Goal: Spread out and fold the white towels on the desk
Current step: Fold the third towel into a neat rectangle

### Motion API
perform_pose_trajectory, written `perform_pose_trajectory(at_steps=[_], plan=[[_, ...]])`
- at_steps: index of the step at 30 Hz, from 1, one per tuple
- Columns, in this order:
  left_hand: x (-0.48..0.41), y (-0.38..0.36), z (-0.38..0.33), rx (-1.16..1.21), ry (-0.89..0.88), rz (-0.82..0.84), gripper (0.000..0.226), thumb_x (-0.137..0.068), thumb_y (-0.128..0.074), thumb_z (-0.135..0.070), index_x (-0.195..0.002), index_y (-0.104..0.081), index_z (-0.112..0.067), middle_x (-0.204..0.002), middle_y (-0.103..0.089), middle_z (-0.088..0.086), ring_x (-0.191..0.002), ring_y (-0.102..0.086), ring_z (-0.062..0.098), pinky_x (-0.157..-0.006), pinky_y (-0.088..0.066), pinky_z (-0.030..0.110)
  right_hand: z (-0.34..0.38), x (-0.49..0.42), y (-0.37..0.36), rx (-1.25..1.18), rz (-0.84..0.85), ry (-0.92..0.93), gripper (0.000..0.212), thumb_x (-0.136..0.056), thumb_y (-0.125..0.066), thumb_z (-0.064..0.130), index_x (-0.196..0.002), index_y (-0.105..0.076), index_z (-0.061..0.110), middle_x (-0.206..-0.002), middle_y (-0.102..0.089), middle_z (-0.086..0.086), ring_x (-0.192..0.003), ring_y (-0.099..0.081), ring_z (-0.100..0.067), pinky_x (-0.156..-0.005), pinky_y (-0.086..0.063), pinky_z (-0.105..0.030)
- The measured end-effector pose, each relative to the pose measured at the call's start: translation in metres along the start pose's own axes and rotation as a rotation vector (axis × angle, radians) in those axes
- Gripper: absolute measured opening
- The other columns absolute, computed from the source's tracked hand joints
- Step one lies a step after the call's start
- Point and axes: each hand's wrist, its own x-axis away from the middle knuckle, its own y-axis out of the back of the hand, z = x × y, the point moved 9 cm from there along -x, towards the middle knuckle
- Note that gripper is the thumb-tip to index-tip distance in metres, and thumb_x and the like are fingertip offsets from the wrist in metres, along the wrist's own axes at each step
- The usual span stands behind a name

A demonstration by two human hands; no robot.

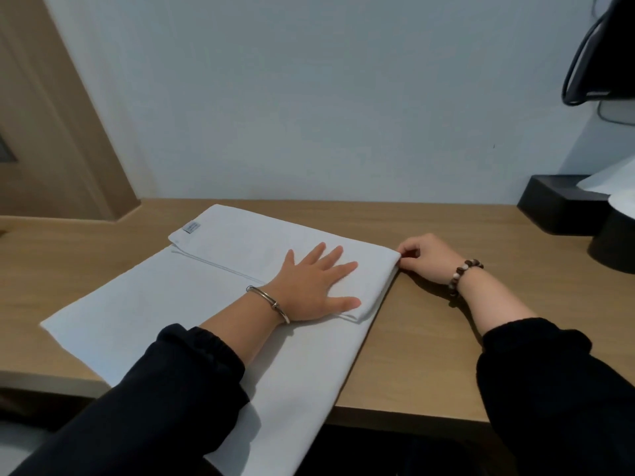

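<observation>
The white towel (165, 310) lies on the desk (429, 355) with its long axis running from the wall toward the person, its near end hanging over the desk's front edge and its far end doubled back as a flap (240, 242). The left hand (309, 286) rests flat on that flap, fingers straight and spread, while the right hand (426, 257), just beside the towel's right edge, curls its fingers to pinch the fold's right corner. The unfolded length lies toward the person from both hands, so the next fold likely runs along that axis.
</observation>
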Motion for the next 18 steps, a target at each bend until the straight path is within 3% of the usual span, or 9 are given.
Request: perform_pose_trajectory(at_steps=[3,5,6,8,10,11,13,15,18], plan=[[0.002,0.002,-0.011,-0.020,-0.002,-0.044,0.076,-0.089,-0.027,-0.068,-0.151,-0.011,-0.027,-0.159,0.006,-0.006,-0.145,0.013,0.014,-0.112,0.001,0.059,-0.006,-0.005,0.000,-0.047,0.063,-0.138,0.036,-0.084,-0.043,-0.005,-0.068,-0.066,0.018,-0.077,-0.062,0.002,-0.078,-0.054,-0.012,-0.067,-0.037,-0.022],[0.003,0.002,-0.014,-0.048,-0.005,-0.069,0.078,-0.089,-0.025,-0.068,-0.151,-0.010,-0.022,-0.159,0.005,-0.006,-0.145,0.012,0.015,-0.113,-0.001,0.057,-0.002,-0.011,-0.004,-0.013,0.108,-0.194,0.026,-0.088,-0.042,0.007,-0.070,-0.061,0.009,-0.079,-0.061,-0.013,-0.081,-0.056,-0.027,-0.063,-0.035,-0.025],[0.003,0.002,-0.015,-0.053,-0.004,-0.071,0.080,-0.089,-0.024,-0.069,-0.151,-0.010,-0.021,-0.159,0.005,-0.006,-0.145,0.011,0.015,-0.114,-0.001,0.057,-0.001,-0.013,-0.006,-0.010,0.105,-0.218,0.028,-0.093,-0.040,0.018,-0.076,-0.059,0.007,-0.084,-0.060,-0.018,-0.085,-0.056,-0.031,-0.066,-0.035,-0.028],[0.003,0.002,-0.014,-0.054,0.000,-0.058,0.083,-0.087,-0.024,-0.071,-0.151,-0.008,-0.021,-0.159,0.005,-0.006,-0.145,0.011,0.015,-0.114,-0.001,0.057,-0.001,-0.015,-0.008,-0.044,0.103,-0.274,0.051,-0.097,-0.031,0.044,-0.100,-0.062,0.004,-0.106,-0.061,-0.017,-0.101,-0.055,-0.031,-0.081,-0.036,-0.034],[0.003,0.002,-0.014,-0.047,0.002,-0.048,0.087,-0.084,-0.024,-0.074,-0.151,-0.007,-0.021,-0.159,0.006,-0.006,-0.145,0.010,0.015,-0.114,-0.002,0.057,-0.003,-0.016,-0.011,-0.022,0.128,-0.291,0.070,-0.095,-0.026,0.060,-0.128,-0.054,0.005,-0.133,-0.052,-0.014,-0.121,-0.048,-0.029,-0.097,-0.032,-0.036],[0.002,0.002,-0.014,-0.042,0.002,-0.046,0.089,-0.083,-0.024,-0.076,-0.151,-0.007,-0.021,-0.159,0.006,-0.006,-0.145,0.010,0.015,-0.113,-0.002,0.057,-0.002,-0.017,-0.012,-0.004,0.148,-0.289,0.074,-0.093,-0.025,0.064,-0.133,-0.051,0.007,-0.139,-0.048,-0.013,-0.125,-0.045,-0.029,-0.099,-0.031,-0.036],[0.002,0.002,-0.014,-0.039,0.002,-0.041,0.092,-0.081,-0.024,-0.078,-0.151,-0.006,-0.022,-0.159,0.006,-0.006,-0.145,0.010,0.015,-0.113,-0.002,0.058,-0.001,-0.017,-0.014,0.016,0.162,-0.278,0.077,-0.091,-0.027,0.068,-0.129,-0.055,0.008,-0.135,-0.052,-0.012,-0.119,-0.049,-0.029,-0.095,-0.034,-0.036],[0.002,0.002,-0.015,-0.048,0.001,-0.038,0.093,-0.080,-0.024,-0.078,-0.151,-0.006,-0.021,-0.159,0.006,-0.005,-0.145,0.009,0.016,-0.113,-0.003,0.058,0.001,-0.016,-0.015,0.043,0.141,-0.263,0.071,-0.089,-0.033,0.067,-0.113,-0.063,0.007,-0.117,-0.061,-0.011,-0.103,-0.056,-0.028,-0.088,-0.040,-0.035],[0.001,0.002,-0.014,-0.070,0.005,-0.047,0.094,-0.079,-0.025,-0.079,-0.151,-0.007,-0.021,-0.159,0.005,-0.005,-0.145,0.008,0.016,-0.113,-0.005,0.058,0.005,-0.013,-0.015,0.125,0.077,-0.214,0.064,-0.092,-0.037,0.061,-0.098,-0.064,0.003,-0.102,-0.063,-0.012,-0.095,-0.057,-0.030,-0.093,-0.042,-0.039]])
